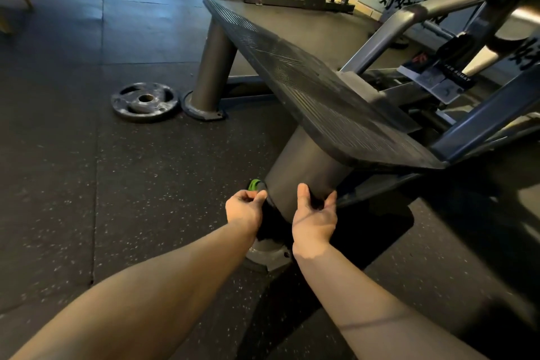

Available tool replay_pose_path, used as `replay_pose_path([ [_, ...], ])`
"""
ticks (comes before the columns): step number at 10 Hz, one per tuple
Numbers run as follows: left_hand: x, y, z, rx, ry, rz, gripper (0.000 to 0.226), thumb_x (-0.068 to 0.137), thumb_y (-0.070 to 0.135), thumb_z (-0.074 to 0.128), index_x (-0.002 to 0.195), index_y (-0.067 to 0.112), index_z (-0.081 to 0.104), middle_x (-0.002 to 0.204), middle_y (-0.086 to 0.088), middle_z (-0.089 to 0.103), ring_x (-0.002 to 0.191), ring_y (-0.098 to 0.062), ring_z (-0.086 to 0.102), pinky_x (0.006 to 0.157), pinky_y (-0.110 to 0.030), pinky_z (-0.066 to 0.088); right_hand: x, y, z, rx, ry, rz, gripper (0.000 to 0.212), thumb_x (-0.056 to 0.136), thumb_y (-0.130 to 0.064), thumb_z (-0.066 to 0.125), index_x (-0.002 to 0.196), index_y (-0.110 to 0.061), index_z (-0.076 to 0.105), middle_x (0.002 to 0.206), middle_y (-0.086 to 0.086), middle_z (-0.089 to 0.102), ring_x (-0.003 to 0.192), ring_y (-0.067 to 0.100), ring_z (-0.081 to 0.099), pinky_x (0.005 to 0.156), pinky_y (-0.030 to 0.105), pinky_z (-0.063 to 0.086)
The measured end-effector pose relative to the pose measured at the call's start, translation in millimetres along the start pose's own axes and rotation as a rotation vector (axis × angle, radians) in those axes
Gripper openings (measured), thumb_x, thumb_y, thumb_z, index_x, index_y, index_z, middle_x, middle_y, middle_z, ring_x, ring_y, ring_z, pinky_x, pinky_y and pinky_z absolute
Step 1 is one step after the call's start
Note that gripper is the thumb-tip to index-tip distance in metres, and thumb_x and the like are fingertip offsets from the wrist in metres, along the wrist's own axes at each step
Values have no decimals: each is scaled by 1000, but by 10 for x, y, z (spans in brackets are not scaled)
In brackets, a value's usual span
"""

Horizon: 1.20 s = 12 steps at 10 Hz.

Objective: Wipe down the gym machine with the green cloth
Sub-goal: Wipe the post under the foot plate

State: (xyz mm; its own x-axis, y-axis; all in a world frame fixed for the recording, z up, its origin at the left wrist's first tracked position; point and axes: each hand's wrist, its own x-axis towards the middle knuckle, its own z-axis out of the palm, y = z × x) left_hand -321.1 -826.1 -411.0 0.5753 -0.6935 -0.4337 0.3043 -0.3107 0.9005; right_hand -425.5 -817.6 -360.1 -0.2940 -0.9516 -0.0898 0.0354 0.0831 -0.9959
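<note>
Where the left hand [245, 209] pinches, green cloth [254, 184] peeks above.

- The left hand [245, 209] curls its fingers at the left side of the near support post [304, 172] and pinches the green cloth [253, 184], of which only a small fold shows.
- The right hand [315, 218] is palm up at the post's right side, thumb against the post; what its curled fingers hold is lost in shadow.
- The ribbed footplate [306, 82] slants above both hands.
- A weight plate [144, 102] lies flat on the speckled rubber floor [87, 184], just beside the far post [211, 67].
</note>
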Motion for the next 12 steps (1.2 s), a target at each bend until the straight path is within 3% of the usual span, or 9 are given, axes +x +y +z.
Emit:
replay_pose_path([
  [2, -103, 608, 196, 23, -158, 414, 7, 96, 20, 70, 103, 19, 73, 100, 4, 73, 96, -7, 67, 95, -31, 54, 52, 19, 58, -170, 22, 27, 77, 98, -27, 66, 159, -14, 22, 158, 16, 40, 142, 28, 44, 117, 33, 34],
  [3, -44, 758, 242, -8, -333, 440, 31, 103, 20, 59, 134, 14, 64, 118, 11, 67, 103, 7, 60, 91, -11, 49, 72, -57, 114, -321, 31, 184, 85, 100, -41, 59, 164, -21, 6, 168, 10, 18, 153, 25, 24, 121, 33, 19],
  [4, 90, 594, 228, -24, -456, 335, 40, 109, 26, 48, 147, 16, 52, 136, 17, 55, 125, 5, 52, 98, -6, 41, 53, -40, 118, -345, 14, 189, 89, 100, -40, 59, 164, -23, -2, 167, 9, 21, 151, 26, 28, 118, 31, 21],
  [6, 416, -129, -58, 105, -382, 34, 45, 106, 47, 46, 145, 26, 56, 137, 10, 59, 129, -11, 53, 113, -28, 39, 47, 117, 118, -305, 14, 179, 95, 98, -42, 62, 162, -31, -7, 167, 6, 24, 148, 30, 35, 119, 39, 30],
  [7, 643, -485, -158, 116, -342, -98, 44, 106, 40, 50, 145, 21, 56, 149, -3, 55, 137, -22, 50, 121, -42, 35, 23, 237, 140, -271, 25, 156, 100, 95, -38, 68, 163, -27, -4, 166, 8, 26, 147, 29, 37, 118, 37, 30],
  [8, 601, -325, -98, 42, -339, -85, 39, 108, 30, 50, 144, 19, 57, 146, -3, 57, 135, -21, 52, 120, -42, 36, 1, 326, 193, -226, 42, 174, 106, 90, -36, 75, 163, -23, 0, 164, 9, 29, 147, 29, 37, 120, 39, 30],
  [10, 530, 181, 108, -75, -540, 129, 41, 107, 25, 47, 146, 16, 55, 143, 5, 61, 134, -9, 54, 115, -30, 41, 18, 499, 241, -275, 58, 155, 111, 85, -39, 80, 163, -22, 3, 162, 7, 32, 148, 26, 36, 122, 42, 30],
  [11, 570, 127, 57, -28, -505, 125, 36, 109, 19, 46, 141, 12, 59, 136, 3, 65, 125, -4, 60, 104, -21, 48, 35, 534, 210, -301, 54, 152, 112, 84, -40, 81, 163, -21, 4, 163, 7, 31, 148, 26, 35, 122, 44, 31],
  [12, 696, -132, -16, 18, -414, -42, 36, 108, 26, 49, 138, 11, 63, 133, -4, 67, 124, -17, 61, 102, -29, 49, 26, 536, 206, -298, 46, 161, 112, 82, -39, 82, 163, -21, 6, 163, 6, 31, 147, 26, 36, 122, 42, 32],
])
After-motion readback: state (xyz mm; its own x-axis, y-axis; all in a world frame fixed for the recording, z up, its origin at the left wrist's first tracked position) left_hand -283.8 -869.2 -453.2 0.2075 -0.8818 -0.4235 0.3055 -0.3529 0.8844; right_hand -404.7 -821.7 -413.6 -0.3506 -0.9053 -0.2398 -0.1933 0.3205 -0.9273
